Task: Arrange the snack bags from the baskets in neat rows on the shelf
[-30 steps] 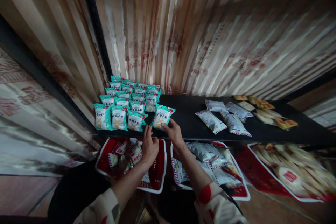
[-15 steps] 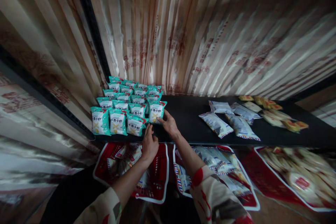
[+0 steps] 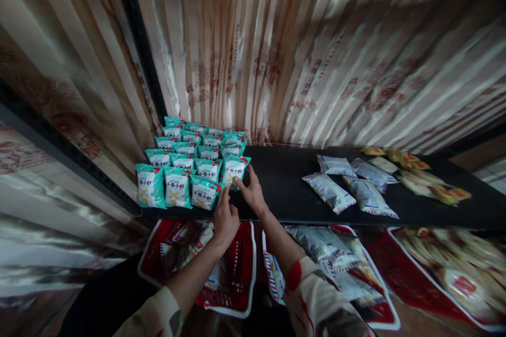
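Several small teal-and-white snack bags (image 3: 177,187) stand upright in close rows at the left end of a black shelf (image 3: 272,181). My right hand (image 3: 253,193) is closed on the bag (image 3: 234,168) at the right side of the block, its thumb on the lower front and its fingers along the right edge. Just below that bag's lower left corner, my left hand (image 3: 226,219) has its fingers stretched forward, beside the front-row bag (image 3: 204,193). Whether its fingertips touch either bag is hard to tell.
Silvery-blue bags (image 3: 330,192) lie on the shelf's middle, and yellow-and-white packets (image 3: 415,183) farther right. Below the front edge are red baskets (image 3: 247,268) holding more packets. A dark metal post (image 3: 144,52) and pleated curtains (image 3: 276,52) bound the left and back.
The bag under my right hand has shifted slightly down and left, closer to its neighbours. My left hand stays almost in place. The view has moved slightly.
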A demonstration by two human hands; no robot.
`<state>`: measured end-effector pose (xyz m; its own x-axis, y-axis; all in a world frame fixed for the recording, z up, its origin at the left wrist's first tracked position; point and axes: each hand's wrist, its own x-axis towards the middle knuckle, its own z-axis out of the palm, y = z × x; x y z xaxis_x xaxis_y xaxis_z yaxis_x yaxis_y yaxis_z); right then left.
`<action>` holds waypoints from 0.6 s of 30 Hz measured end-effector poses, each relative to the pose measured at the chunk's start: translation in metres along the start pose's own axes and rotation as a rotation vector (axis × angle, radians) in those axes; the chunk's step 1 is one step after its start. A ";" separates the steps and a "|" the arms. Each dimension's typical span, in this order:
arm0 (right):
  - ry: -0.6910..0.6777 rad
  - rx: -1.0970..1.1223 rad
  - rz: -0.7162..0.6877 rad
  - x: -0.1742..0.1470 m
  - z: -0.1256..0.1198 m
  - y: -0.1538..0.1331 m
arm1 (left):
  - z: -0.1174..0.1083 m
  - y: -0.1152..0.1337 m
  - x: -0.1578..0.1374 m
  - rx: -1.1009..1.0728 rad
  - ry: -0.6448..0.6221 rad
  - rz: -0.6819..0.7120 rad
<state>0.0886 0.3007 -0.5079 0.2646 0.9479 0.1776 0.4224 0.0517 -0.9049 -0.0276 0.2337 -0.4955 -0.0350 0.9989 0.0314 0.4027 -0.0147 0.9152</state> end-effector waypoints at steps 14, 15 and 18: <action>-0.022 0.131 0.010 -0.003 0.004 -0.002 | 0.002 -0.007 0.004 -0.037 -0.013 0.050; -0.012 0.121 0.026 -0.007 0.003 0.000 | 0.001 -0.007 0.000 -0.037 -0.014 0.056; 0.028 0.133 0.080 -0.023 0.003 0.005 | 0.000 -0.011 -0.016 -0.041 -0.016 0.097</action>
<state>0.0826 0.2802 -0.5177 0.3179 0.9415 0.1116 0.2810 0.0189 -0.9595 -0.0318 0.2178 -0.5062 0.0172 0.9933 0.1141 0.3661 -0.1124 0.9237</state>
